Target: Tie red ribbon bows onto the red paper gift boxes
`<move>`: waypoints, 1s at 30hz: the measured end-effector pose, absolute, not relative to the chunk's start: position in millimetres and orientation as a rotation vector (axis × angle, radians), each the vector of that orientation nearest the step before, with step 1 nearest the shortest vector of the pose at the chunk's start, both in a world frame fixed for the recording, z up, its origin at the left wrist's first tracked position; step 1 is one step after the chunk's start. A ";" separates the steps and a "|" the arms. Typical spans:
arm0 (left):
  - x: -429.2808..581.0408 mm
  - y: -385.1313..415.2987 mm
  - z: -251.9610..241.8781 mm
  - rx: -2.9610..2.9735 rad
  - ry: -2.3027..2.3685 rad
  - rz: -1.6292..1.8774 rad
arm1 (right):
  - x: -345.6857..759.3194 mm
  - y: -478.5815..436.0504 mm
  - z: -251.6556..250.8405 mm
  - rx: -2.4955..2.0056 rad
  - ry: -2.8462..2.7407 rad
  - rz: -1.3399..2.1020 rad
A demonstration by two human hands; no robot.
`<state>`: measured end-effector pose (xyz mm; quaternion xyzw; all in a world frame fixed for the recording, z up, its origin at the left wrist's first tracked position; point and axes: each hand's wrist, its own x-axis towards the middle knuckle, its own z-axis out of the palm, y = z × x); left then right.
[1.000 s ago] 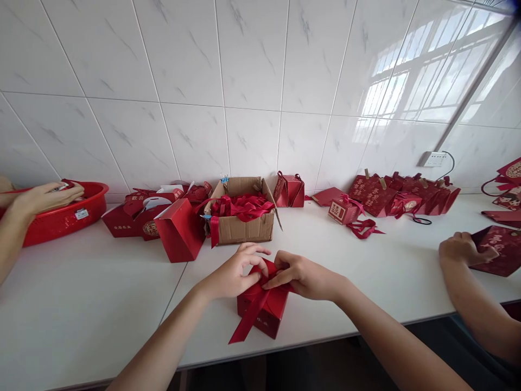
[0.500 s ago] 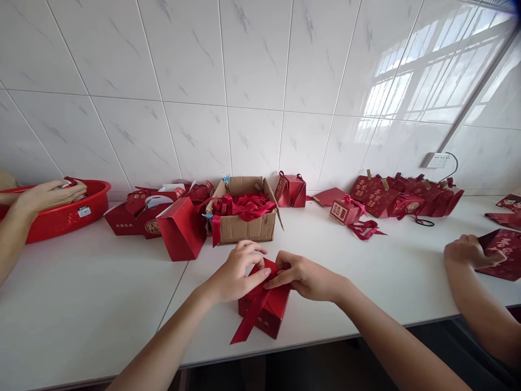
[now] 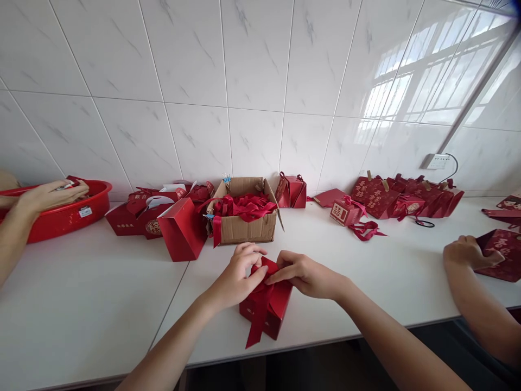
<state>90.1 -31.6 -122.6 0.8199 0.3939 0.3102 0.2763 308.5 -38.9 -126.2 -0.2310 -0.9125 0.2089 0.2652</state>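
A small red gift box stands near the front edge of the white table. A red ribbon crosses its top and hangs down its front. My left hand and my right hand meet on top of the box, both with fingers pinched on the ribbon at the lid.
Behind stands a cardboard box full of red ribbons, with red boxes to its left and more at the back right. Another person's hand rests at a red basin on the left. A second person's hand holds a red bag on the right.
The hanging ribbon tail has swung from slanting left to hanging nearly straight down. My fingers shifted slightly on the box top. The view drifted a little right.
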 end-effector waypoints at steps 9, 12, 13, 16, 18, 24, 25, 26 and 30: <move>106.8 -35.0 -126.0 1.964 1.023 0.951 | 309.3 -40.6 -123.9 -0.770 -2.247 0.781; 110.0 -36.0 -127.6 1.943 1.038 0.963 | 307.8 -39.3 -127.3 -0.808 -2.192 0.761; 110.6 -36.2 -128.1 1.942 1.042 0.964 | 307.0 -39.0 -128.3 -0.821 -2.169 0.745; 111.3 -36.1 -129.3 1.944 1.046 0.963 | 304.2 -37.8 -130.6 -0.853 -2.112 0.723; 111.5 -35.9 -129.8 1.949 1.046 0.962 | 303.3 -35.9 -131.8 -0.867 -2.083 0.727; 110.7 -36.9 -129.8 1.988 1.027 0.928 | 309.3 -26.3 -136.8 -0.871 -2.026 0.725; 110.2 -37.2 -129.6 1.993 1.028 0.918 | 310.7 -25.3 -137.6 -0.866 -2.024 0.725; 109.7 -37.3 -129.4 1.994 1.030 0.910 | 311.8 -24.9 -138.2 -0.863 -2.021 0.722; 107.8 -37.4 -126.9 1.972 1.059 0.881 | 313.4 -28.2 -137.4 -0.875 -2.031 0.697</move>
